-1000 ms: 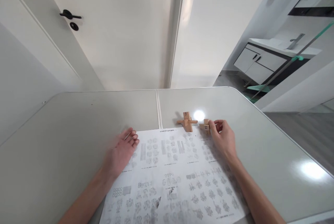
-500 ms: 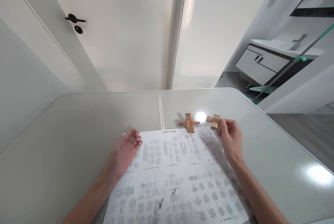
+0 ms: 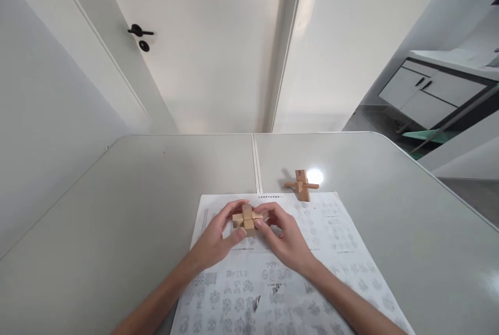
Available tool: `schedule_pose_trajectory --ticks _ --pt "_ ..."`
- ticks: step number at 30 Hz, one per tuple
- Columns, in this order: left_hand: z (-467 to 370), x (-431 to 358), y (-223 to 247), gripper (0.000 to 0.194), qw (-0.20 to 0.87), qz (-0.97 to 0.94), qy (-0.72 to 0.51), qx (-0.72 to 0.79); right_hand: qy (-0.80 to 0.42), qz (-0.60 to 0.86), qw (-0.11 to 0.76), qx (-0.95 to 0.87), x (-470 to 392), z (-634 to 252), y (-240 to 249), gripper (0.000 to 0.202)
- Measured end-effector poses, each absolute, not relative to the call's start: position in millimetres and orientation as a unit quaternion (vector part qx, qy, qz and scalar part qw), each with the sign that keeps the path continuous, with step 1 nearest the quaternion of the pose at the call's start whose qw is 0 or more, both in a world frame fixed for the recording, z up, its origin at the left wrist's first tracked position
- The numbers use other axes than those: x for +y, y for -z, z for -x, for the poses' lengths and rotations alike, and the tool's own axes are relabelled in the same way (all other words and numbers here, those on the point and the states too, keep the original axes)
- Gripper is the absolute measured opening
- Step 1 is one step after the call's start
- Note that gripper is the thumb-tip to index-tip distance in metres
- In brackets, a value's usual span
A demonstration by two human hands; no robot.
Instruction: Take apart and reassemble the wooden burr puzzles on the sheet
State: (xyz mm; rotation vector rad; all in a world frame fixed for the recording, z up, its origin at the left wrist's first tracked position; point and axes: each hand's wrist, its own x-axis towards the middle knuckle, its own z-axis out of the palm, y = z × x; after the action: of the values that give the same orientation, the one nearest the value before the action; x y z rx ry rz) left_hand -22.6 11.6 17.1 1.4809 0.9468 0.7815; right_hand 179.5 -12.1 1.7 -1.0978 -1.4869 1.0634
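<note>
A small wooden burr puzzle of crossed, interlocking blocks is held between my two hands, just above the upper part of the printed sheet. My left hand grips its left side, thumb on the near face and fingers curled behind. On the right side, my right hand pinches it between thumb and fingers. A second wooden puzzle, cross-shaped with a dark mark on its top block, lies at the sheet's top edge, right of my hands and touched by neither.
The sheet carries rows of small printed diagrams and has a torn spot. It lies on a pale table with a seam across its top. Behind stands a white door with a black handle; a white cabinet is at the right.
My right hand has brought the burr puzzle from the right down to the sheet's middle. My left hand has come in from the left and closed on it. The view has shifted left.
</note>
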Motion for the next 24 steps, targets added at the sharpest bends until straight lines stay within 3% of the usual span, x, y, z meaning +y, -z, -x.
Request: schedule_pose_trajectory --ticks 4,11,16,24 --pt "18.7 10.6 -18.5 0.05 0.531 -0.644 -0.324 0.445 -0.467 0.432 0.469 -0.612 -14.0 -182.3 4.6 0.023" --pt "17.7 10.7 -15.3 0.052 0.49 -0.659 -0.327 0.468 -0.449 0.434 0.42 -0.659 -13.6 -188.1 5.5 0.018" --pt "15.3 9.2 -13.5 0.05 0.454 -0.672 -0.336 0.479 -0.376 0.443 0.435 -0.688 -17.4 -187.2 7.2 0.01" --pt "11.9 5.9 -15.9 0.046 0.423 -0.68 -0.347 0.488 -0.272 0.417 0.46 -0.735 -22.5 -184.2 6.5 0.018"
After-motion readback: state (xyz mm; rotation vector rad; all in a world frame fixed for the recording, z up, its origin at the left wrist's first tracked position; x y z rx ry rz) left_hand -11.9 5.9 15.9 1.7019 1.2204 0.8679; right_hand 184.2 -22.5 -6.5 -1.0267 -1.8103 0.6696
